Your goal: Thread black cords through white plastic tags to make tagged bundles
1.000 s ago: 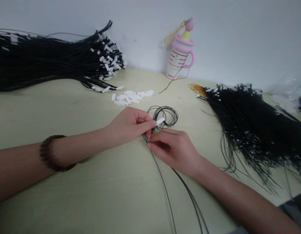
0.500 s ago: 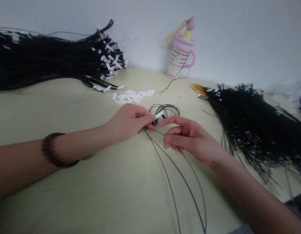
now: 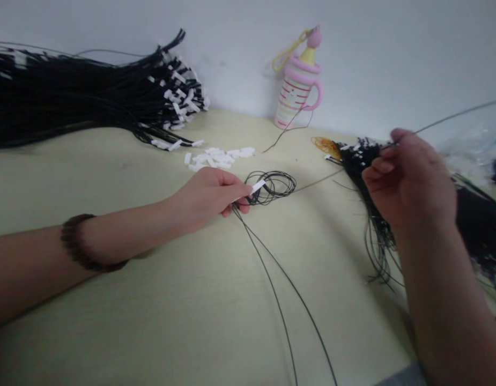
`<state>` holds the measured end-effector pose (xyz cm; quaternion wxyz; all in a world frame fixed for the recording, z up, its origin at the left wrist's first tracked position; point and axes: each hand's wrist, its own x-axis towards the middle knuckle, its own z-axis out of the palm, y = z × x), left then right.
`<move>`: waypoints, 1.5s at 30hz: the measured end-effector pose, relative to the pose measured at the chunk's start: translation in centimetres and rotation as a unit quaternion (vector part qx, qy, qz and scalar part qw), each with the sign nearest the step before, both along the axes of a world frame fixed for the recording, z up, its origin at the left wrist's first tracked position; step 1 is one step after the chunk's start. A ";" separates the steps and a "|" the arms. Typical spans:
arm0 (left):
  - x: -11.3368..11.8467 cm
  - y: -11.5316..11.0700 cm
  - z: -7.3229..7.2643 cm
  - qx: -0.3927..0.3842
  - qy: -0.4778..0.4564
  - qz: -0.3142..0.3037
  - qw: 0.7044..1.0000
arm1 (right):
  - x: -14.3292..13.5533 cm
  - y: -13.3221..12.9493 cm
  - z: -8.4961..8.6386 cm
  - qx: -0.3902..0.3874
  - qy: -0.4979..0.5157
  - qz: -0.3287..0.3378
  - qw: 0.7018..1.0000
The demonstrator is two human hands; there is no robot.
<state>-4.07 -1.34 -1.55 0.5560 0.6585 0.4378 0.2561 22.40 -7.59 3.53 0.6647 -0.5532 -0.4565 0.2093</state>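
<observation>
Thumb and fingers of my left hand point(image 3: 219, 194) pinch a small white tag point(image 3: 258, 186) together with thin black cords. A loose coil of black cord point(image 3: 278, 184) lies on the table just right of those fingertips. Two cord strands point(image 3: 286, 273) run from the pinch down toward the near edge. Raised at the right, my right hand point(image 3: 412, 177) grips one black cord point(image 3: 324, 178), drawn out taut from the coil. The far part of that cord passes beyond the hand to the upper right.
A thick bundle of black cords with white tags point(image 3: 111, 96) lies at the back left. White tag pieces point(image 3: 215, 157) are scattered in front of it. A pink-and-white cup point(image 3: 294, 94) stands by the wall. More black cords point(image 3: 360, 161) and yellow bands point(image 3: 324, 145) lie at right.
My right hand has moved right and up from beside the left, pulling a cord out straight. My left hand stays nearly in place, still pinching the tag and cords.
</observation>
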 end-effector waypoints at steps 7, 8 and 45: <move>0.1 0.2 0.1 -0.061 -0.071 0.049 0.994 | -8.0 -2.6 -3.8 -0.060 -0.410 0.096 0.905; 0.1 0.1 0.2 -0.072 -0.071 0.059 0.993 | -8.8 -2.9 -4.1 -0.066 -0.423 0.129 0.895; 0.1 -0.1 -0.2 -0.010 -0.059 0.052 0.997 | -9.9 -2.4 -5.6 -0.191 -0.301 0.191 0.915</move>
